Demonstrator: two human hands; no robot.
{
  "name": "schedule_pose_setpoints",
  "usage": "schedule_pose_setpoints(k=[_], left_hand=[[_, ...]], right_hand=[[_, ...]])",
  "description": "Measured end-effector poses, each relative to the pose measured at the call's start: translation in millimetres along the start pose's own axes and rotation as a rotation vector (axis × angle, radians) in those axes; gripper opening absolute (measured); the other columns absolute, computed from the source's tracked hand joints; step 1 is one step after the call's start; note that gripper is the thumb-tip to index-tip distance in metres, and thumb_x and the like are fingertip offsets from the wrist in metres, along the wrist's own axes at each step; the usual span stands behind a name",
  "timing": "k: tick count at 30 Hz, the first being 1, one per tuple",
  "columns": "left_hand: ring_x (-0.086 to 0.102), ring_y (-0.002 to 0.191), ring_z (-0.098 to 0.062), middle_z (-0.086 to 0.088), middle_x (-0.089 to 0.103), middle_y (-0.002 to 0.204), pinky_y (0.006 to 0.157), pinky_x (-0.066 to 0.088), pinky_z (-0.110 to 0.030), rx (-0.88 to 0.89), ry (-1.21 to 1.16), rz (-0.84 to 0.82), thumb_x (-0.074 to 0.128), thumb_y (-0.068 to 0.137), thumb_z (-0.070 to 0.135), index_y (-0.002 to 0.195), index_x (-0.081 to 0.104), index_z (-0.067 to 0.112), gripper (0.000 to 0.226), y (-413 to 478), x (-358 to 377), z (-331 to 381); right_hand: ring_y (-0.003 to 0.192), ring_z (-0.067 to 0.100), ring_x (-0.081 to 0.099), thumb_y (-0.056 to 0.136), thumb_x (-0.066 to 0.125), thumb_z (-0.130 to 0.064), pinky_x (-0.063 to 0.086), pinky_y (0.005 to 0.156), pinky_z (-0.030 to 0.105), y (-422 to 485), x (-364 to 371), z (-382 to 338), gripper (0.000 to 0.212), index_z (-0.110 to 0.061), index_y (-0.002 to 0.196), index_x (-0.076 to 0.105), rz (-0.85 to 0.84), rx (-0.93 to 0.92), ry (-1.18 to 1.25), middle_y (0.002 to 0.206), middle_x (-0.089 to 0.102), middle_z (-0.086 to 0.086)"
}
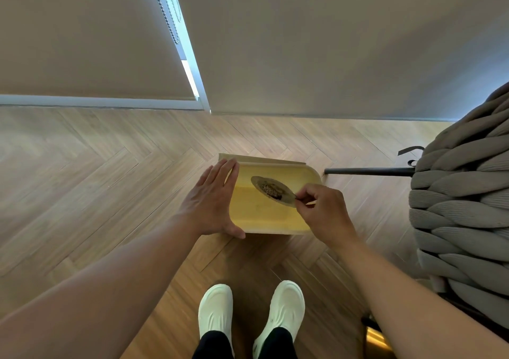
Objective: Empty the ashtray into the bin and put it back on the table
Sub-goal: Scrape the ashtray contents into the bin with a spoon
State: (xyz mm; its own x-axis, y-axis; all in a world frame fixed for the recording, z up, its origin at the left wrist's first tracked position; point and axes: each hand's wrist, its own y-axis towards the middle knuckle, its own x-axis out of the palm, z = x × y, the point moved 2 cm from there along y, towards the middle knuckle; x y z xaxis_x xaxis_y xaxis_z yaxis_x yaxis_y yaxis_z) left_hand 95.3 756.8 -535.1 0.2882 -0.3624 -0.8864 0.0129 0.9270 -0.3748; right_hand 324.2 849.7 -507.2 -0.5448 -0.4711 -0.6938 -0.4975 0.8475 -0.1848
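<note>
While the left hand (210,201) presses flat and open against the left side of the bin (271,221), gripping nothing, a person standing on a herringbone wood floor (96,165) holds the ashtray (274,191) over the bin's open mouth. The right hand (321,211) is pinched closed on the ashtray's near edge, at the bin's right rim. The shallow dish is tipped only partly, and a dark heap of ash and butts sits in its middle, so the emptying appears just under way. By this judgement the next move calls for a steeper tilt, perhaps a shake, with the dish kept well inside the rim so nothing lands on the floor; the return to the worktop comes afterwards, and no worktop is in view. To the right of the bin stands a chair (462,193) of thick grey woven cord, its dark leg (369,171) reaching almost to the bin's far right corner. Beyond the bin hang beige roller blinds (82,41) with a bead chain (164,8). White shoes (214,314) stand just short of the bin. Nothing blocks the pour.
</note>
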Motion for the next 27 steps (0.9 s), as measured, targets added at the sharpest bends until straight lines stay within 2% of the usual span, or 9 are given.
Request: schedule_pose_setpoints(k=[2, 4, 10, 12, 14, 18, 27], left_hand=[[-0.014, 0.15, -0.021, -0.007, -0.011, 0.164, 0.121, -0.007, -0.037, -0.003, -0.002, 0.0, 0.066, 0.044, 0.088, 0.153, -0.015, 0.012, 0.156, 0.1, -0.1, 0.3], [-0.015, 0.15, -0.021, -0.007, -0.012, 0.164, 0.12, -0.01, -0.035, -0.002, -0.013, -0.004, 0.067, 0.045, 0.088, 0.153, -0.016, 0.012, 0.156, 0.2, -0.2, 0.9], [-0.015, 0.15, -0.022, -0.008, -0.013, 0.164, 0.119, -0.011, -0.033, 0.001, -0.021, -0.005, 0.067, 0.045, 0.088, 0.153, -0.015, 0.011, 0.156, 0.3, -1.3, 1.7], [-0.015, 0.15, -0.022, -0.008, -0.013, 0.164, 0.119, -0.012, -0.033, 0.002, -0.021, -0.007, 0.067, 0.045, 0.088, 0.153, -0.015, 0.011, 0.156, -0.1, -1.8, 1.9], [-0.015, 0.15, -0.022, -0.008, -0.012, 0.164, 0.117, -0.014, -0.032, 0.003, -0.02, -0.003, 0.067, 0.045, 0.089, 0.153, -0.015, 0.011, 0.156, -0.5, -2.1, 2.0], [-0.015, 0.15, -0.021, -0.008, -0.011, 0.164, 0.116, -0.016, -0.03, 0.002, -0.02, -0.002, 0.067, 0.045, 0.089, 0.153, -0.014, 0.011, 0.156, -0.7, -2.7, 2.9], [-0.015, 0.149, -0.02, -0.008, -0.011, 0.164, 0.117, -0.014, -0.03, 0.003, -0.028, -0.003, 0.067, 0.045, 0.088, 0.153, -0.015, 0.011, 0.156, -0.2, -3.7, 3.1]], right_hand=[[0.067, 0.013, 0.062, 0.083, 0.073, -0.002, 0.056, 0.062, 0.031, -4.0, 1.1, -3.0, 0.008, -0.009, 0.081, 0.071, 0.013, -0.102, -0.058, 0.075, 0.066, 0.0], [0.065, 0.021, 0.059, 0.081, 0.073, 0.003, 0.052, 0.058, 0.037, -8.9, 2.2, -5.4, 0.009, -0.006, 0.081, 0.069, 0.033, -0.217, -0.113, 0.075, 0.064, 0.006], [0.071, 0.029, 0.061, 0.075, 0.078, 0.005, 0.055, 0.051, 0.039, -24.4, 5.9, -6.1, 0.014, 0.001, 0.086, 0.071, 0.123, -0.481, -0.378, 0.078, 0.064, 0.014], [0.072, 0.03, 0.063, 0.072, 0.081, 0.005, 0.056, 0.048, 0.037, -28.6, 6.9, -4.5, 0.018, 0.002, 0.088, 0.072, 0.149, -0.55, -0.46, 0.079, 0.065, 0.016], [0.075, 0.03, 0.065, 0.071, 0.083, 0.004, 0.056, 0.05, 0.034, -32.1, 7.9, -3.0, 0.021, 0.002, 0.089, 0.073, 0.159, -0.612, -0.508, 0.083, 0.067, 0.017], [0.077, 0.028, 0.065, 0.071, 0.082, 0.005, 0.054, 0.053, 0.03, -36.4, 8.9, -3.1, 0.021, 0.002, 0.09, 0.073, 0.188, -0.663, -0.523, 0.084, 0.068, 0.016], [0.08, 0.03, 0.066, 0.085, 0.071, -0.001, 0.057, 0.058, 0.033, -35.4, 7.1, -6.3, 0.007, 0.002, 0.091, 0.073, 0.264, -0.708, -0.535, 0.084, 0.069, 0.017]])
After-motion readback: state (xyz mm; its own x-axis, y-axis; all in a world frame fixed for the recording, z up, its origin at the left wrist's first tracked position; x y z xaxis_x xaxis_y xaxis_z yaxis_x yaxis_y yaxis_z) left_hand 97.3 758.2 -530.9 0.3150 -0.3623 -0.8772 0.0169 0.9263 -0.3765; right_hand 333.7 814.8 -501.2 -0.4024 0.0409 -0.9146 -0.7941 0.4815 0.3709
